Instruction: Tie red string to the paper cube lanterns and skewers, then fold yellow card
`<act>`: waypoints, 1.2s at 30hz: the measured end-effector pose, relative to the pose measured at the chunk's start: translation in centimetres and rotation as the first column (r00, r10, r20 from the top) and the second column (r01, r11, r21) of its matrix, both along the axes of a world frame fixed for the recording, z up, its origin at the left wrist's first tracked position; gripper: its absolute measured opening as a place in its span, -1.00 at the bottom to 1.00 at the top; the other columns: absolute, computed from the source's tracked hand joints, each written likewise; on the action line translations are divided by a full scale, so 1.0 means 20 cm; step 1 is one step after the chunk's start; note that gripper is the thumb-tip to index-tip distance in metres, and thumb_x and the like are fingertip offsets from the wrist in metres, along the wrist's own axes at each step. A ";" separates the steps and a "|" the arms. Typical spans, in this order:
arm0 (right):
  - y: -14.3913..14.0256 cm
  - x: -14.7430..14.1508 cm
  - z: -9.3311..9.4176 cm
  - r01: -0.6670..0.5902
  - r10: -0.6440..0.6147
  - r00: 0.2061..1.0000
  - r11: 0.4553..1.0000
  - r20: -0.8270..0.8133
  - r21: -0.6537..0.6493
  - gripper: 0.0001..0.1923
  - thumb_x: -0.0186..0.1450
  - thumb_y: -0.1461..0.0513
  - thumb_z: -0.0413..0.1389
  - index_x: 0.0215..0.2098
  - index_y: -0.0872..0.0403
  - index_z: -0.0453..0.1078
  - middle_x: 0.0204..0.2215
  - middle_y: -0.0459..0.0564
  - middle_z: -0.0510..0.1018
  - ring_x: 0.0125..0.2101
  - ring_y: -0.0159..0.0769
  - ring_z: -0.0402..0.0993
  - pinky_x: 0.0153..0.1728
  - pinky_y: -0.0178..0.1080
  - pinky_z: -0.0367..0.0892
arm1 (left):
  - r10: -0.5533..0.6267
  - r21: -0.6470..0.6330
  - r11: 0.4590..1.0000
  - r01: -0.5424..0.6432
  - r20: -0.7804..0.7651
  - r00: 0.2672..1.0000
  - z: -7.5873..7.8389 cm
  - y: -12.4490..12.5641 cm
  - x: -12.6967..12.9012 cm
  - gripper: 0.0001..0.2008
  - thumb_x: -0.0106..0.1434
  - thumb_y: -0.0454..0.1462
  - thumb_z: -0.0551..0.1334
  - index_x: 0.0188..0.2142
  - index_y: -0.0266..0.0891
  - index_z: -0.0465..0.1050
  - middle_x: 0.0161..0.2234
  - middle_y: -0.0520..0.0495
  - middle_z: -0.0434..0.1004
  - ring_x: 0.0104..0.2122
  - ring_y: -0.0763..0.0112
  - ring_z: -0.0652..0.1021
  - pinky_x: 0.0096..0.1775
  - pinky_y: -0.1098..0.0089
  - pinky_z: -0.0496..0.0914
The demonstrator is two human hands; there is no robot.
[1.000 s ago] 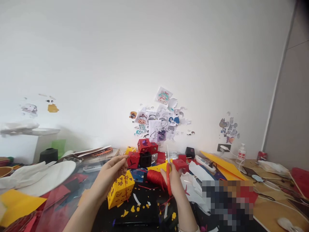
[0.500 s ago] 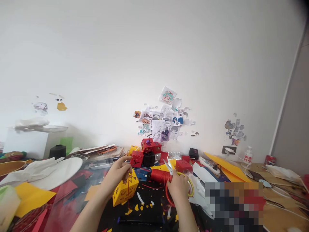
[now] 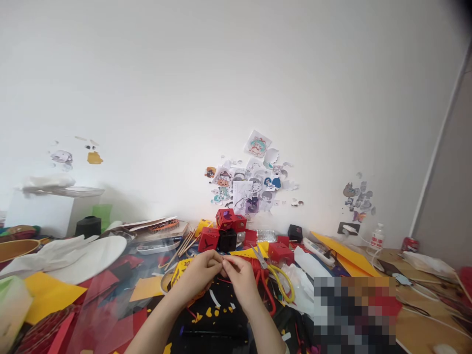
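My left hand [image 3: 199, 276] and my right hand [image 3: 241, 280] meet fingertip to fingertip above the black mat, pinching a thin red thread [image 3: 225, 263] between them. The yellow cut-out paper box [image 3: 181, 269] lies under my left hand, mostly hidden by it. Just right of my right hand lie scissors [image 3: 275, 280] with one red and one yellow handle, beside a spool of red thread [image 3: 255, 265] that my hand partly covers.
Several red and black paper cubes [image 3: 221, 231] stand at the back near the sticker-covered wall. Wooden sticks [image 3: 182, 246], a white plate [image 3: 92, 253], red and yellow paper sheets [image 3: 47, 295], yellow scraps [image 3: 208, 312] and a power strip [image 3: 319, 253] crowd the table.
My right hand has put the scissors down on the table and moved left to join my left hand at the thread. The yellow box has sunk lower beneath my left hand.
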State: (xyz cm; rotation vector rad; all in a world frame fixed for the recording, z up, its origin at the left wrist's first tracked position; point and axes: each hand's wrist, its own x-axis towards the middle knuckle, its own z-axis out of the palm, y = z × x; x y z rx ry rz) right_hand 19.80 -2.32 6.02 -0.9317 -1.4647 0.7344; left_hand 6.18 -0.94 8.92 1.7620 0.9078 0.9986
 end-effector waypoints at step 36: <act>0.07 0.00 -0.11 0.297 -0.503 0.511 0.864 0.696 0.407 -0.80 0.29 0.30 -0.02 -0.45 0.05 0.39 -0.43 -0.06 0.45 -0.32 -0.29 0.33 -0.33 -0.32 0.17 | 0.350 0.657 0.732 0.178 -0.587 0.730 -0.11 0.03 -0.24 -0.52 0.12 -0.18 0.17 0.07 0.02 0.24 0.02 -0.13 0.33 -0.02 0.11 0.39 -0.03 0.15 0.30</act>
